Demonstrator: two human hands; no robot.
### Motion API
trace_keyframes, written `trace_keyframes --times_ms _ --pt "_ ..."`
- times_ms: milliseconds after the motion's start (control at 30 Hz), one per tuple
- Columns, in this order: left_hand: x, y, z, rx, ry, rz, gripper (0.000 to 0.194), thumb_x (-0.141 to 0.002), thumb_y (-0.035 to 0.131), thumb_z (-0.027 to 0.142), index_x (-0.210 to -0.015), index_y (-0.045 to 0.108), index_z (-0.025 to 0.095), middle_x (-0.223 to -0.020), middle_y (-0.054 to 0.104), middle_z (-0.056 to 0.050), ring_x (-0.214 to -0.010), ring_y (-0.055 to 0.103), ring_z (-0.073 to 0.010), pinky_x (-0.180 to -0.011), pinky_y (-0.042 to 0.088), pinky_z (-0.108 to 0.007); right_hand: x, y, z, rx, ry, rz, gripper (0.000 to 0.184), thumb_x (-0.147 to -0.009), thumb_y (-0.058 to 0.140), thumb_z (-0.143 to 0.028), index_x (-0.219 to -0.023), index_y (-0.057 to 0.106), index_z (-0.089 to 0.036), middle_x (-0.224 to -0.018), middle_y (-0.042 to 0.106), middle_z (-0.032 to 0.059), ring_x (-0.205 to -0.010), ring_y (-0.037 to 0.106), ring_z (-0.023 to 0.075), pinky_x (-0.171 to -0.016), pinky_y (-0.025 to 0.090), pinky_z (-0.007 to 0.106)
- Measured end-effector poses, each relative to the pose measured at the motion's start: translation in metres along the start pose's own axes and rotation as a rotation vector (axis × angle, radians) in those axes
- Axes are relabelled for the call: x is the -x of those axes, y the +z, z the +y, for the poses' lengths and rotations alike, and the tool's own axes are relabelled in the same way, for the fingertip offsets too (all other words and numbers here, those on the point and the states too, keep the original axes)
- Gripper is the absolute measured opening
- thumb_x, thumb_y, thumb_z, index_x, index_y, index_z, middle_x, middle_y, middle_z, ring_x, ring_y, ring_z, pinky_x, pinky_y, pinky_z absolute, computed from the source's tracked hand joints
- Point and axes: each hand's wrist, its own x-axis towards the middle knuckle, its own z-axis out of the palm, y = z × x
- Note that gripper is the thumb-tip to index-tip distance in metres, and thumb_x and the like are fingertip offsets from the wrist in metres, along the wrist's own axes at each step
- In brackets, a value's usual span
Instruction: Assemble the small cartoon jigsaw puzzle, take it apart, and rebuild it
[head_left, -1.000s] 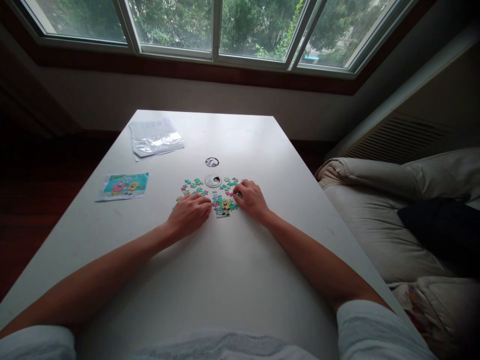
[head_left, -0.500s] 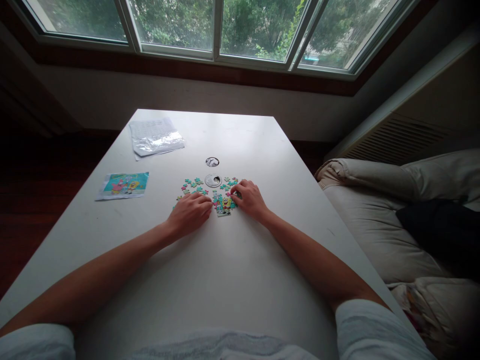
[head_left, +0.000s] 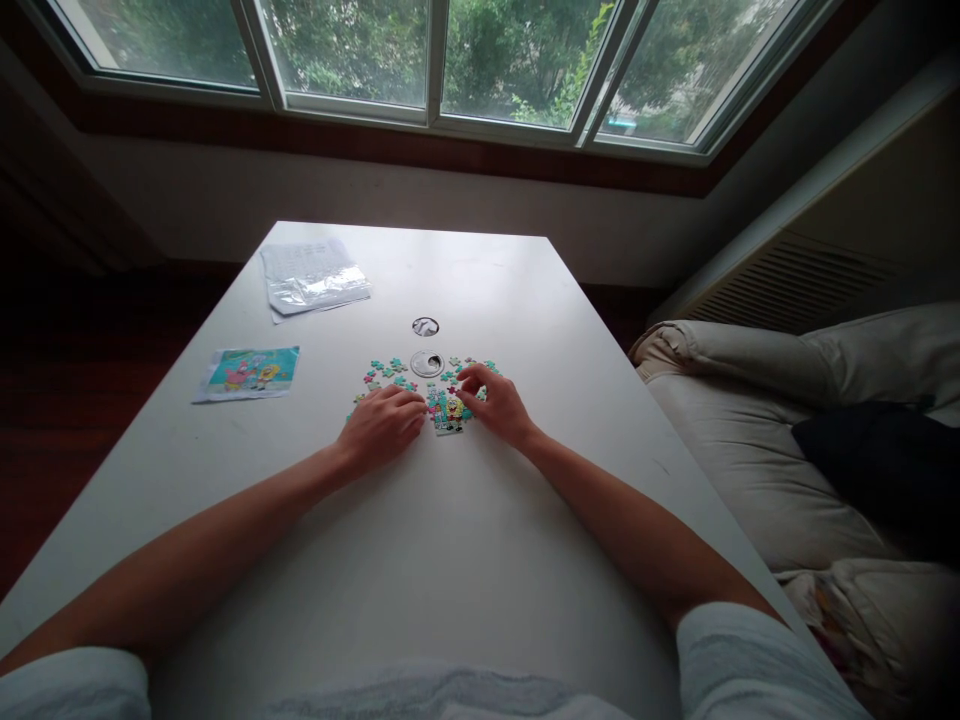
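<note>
A partly joined jigsaw puzzle point(head_left: 450, 412) with a yellow cartoon figure lies in the middle of the white table. My left hand point(head_left: 384, 425) rests on the tabletop with its fingers bent and close together, fingertips against the puzzle's left edge; its thumb is mostly hidden. Over the puzzle's upper right side is my right hand point(head_left: 499, 405), its thumb and index finger apart with nothing visible between them. Loose green and pink puzzle pieces point(head_left: 390, 370) lie beyond my left hand, and more loose pieces point(head_left: 454, 362) are near my right fingertips, some covered by that hand.
Two round fittings, a silver one point(head_left: 427, 364) and a smaller one point(head_left: 425, 327), sit in the white table point(head_left: 420, 560) behind the puzzle. A picture sheet point(head_left: 253, 374) lies at left, with papers in a clear sleeve point(head_left: 315, 278) farther back. A sofa point(head_left: 720, 430) stands right.
My right thumb and index finger have spread apart, and the hand has lifted slightly off the pieces at the puzzle's right. My left hand stays at the puzzle's left edge.
</note>
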Motion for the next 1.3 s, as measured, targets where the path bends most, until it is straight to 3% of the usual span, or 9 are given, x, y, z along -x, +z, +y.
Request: trace_keyframes --times_ms 100,300,433,633,933,1300 --pt "-0.003 0.001 -0.001 0.103 -0.110 0.092 0.020 -0.096 0.055 0.027 -0.104 0.073 0.026 -0.109 0.074 -0.004 -0.103 0.064 -0.0228 -0.096 0.048 -0.040 0.004 0.005 -0.008 -0.173 0.044 -0.046 0.021 -0.087 0.068 -0.036 -0.104 0.064 -0.025 -0.081 0.069 -0.0016 -0.074 0.063 0.0153 -0.071 0.044 0.029" --pt "-0.009 0.002 0.005 0.437 -0.326 0.188 0.008 -0.089 0.061 0.028 -0.094 0.064 0.022 -0.090 0.070 0.000 -0.082 0.064 -0.0167 -0.074 0.049 -0.030 0.010 0.015 -0.022 -0.274 -0.041 -0.099 0.017 -0.087 0.068 -0.037 -0.096 0.063 -0.023 -0.080 0.067 -0.0014 -0.075 0.060 0.0141 -0.072 0.045 0.028" --pt "-0.010 0.004 0.009 0.588 -0.325 0.237 0.006 -0.087 0.058 0.023 -0.090 0.062 0.021 -0.088 0.069 0.000 -0.080 0.062 -0.0149 -0.074 0.049 -0.028 0.012 0.015 -0.024 -0.213 -0.063 -0.091 0.010 -0.087 0.065 -0.031 -0.086 0.063 -0.022 -0.079 0.066 -0.0015 -0.073 0.058 0.0134 -0.070 0.044 0.027" --pt "-0.011 0.007 0.007 0.634 -0.312 0.205 0.007 -0.085 0.058 0.023 -0.089 0.064 0.020 -0.086 0.067 0.000 -0.078 0.059 -0.0146 -0.072 0.047 -0.028 0.011 0.016 -0.025 -0.169 -0.105 -0.098 0.007 -0.088 0.066 -0.028 -0.084 0.065 -0.021 -0.078 0.067 -0.0013 -0.072 0.059 0.0132 -0.068 0.045 0.026" --pt "-0.012 0.011 0.000 0.676 -0.389 0.227 0.008 -0.083 0.059 0.024 -0.087 0.065 0.020 -0.084 0.067 0.000 -0.076 0.060 -0.0144 -0.073 0.048 -0.028 0.012 0.014 -0.022 0.150 -0.569 -0.096 0.016 -0.101 0.052 -0.025 -0.107 0.067 -0.025 -0.101 0.073 0.0059 -0.096 0.060 0.0204 -0.091 0.046 0.039" --pt "-0.012 0.009 0.001 0.722 -0.355 0.151 0.009 -0.083 0.056 0.024 -0.082 0.064 0.020 -0.078 0.065 0.000 -0.074 0.059 -0.0148 -0.069 0.047 -0.028 0.014 0.013 -0.019 0.311 -0.700 -0.127 0.023 -0.101 0.048 -0.025 -0.113 0.068 -0.028 -0.102 0.072 0.0064 -0.093 0.060 0.0211 -0.085 0.050 0.040"
